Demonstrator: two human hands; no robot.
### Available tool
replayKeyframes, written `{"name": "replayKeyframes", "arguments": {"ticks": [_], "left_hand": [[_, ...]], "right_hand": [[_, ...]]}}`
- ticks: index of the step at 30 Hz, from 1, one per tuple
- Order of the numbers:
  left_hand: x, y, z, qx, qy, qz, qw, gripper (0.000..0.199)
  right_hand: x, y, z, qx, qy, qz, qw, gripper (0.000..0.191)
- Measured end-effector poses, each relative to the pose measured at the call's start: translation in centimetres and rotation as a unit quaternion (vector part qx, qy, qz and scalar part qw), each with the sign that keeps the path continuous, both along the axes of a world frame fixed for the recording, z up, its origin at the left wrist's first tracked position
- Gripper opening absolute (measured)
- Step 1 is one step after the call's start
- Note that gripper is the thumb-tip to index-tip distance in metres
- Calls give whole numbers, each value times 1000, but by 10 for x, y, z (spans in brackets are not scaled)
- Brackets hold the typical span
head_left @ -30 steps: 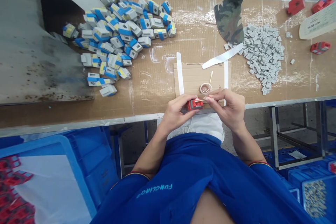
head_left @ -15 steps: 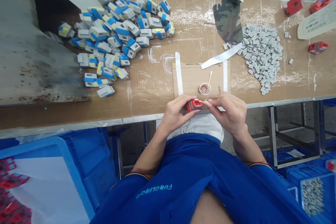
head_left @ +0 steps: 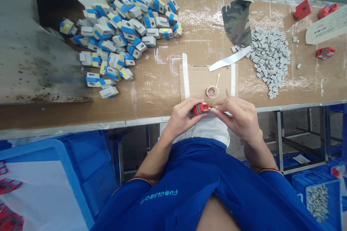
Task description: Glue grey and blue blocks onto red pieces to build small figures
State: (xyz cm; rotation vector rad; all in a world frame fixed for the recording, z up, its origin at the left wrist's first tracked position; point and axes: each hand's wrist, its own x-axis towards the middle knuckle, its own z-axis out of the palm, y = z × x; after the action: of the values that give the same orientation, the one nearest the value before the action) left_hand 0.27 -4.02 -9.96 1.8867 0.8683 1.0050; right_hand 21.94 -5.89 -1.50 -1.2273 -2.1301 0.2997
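My left hand (head_left: 184,116) is closed around a small red and grey toy car (head_left: 201,108), its hollow side facing up, at the table's front edge. With thumb and index finger, my right hand (head_left: 237,115) pinches a thin pale stick, whose tip is close to the car's right end; most of it is hidden by the fingers. Just beyond the hands, a small clear cup (head_left: 212,92) holds brownish liquid. A white cotton swab (head_left: 218,80) leans in the cup, which stands on a taped cardboard sheet (head_left: 196,79).
White, blue and yellow toy pieces (head_left: 130,29) are heaped at left, beside a metal box (head_left: 40,65). Small grey parts (head_left: 271,54) lie piled at right beside camouflage fabric (head_left: 238,21). A red toy car (head_left: 325,53) lies farther right. Blue crates (head_left: 89,162) stand below the table.
My right hand has shifted very slightly, the stick's tip staying near the red toy car. My left hand keeps its hold. The whole view has moved a little.
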Motion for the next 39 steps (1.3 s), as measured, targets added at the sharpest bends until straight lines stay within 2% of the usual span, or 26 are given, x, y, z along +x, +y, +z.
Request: {"name": "replayKeyframes", "arguments": {"ticks": [13,20,25,31,36,39], "left_hand": [[-2,0,-7,11,-4,-8,1000,37],[-2,0,-5,11,-4,-10,1000,39],[-3,1,-4,-1,-1,-14,1000,37],[-6,2,-5,-21,-23,-15,999,36],[-7,0,-6,-78,-37,-7,996,36],[-6,-4,-7,-133,-77,7,988,39]], "right_hand": [[-4,7,-8,-24,76,18,997,18],[-2,7,-8,-30,88,6,996,16],[6,3,-10,-26,116,-31,992,14],[17,9,-31,8,212,-176,961,13],[12,22,-48,21,159,-173,972,20],[12,23,-51,8,115,-166,979,18]]}}
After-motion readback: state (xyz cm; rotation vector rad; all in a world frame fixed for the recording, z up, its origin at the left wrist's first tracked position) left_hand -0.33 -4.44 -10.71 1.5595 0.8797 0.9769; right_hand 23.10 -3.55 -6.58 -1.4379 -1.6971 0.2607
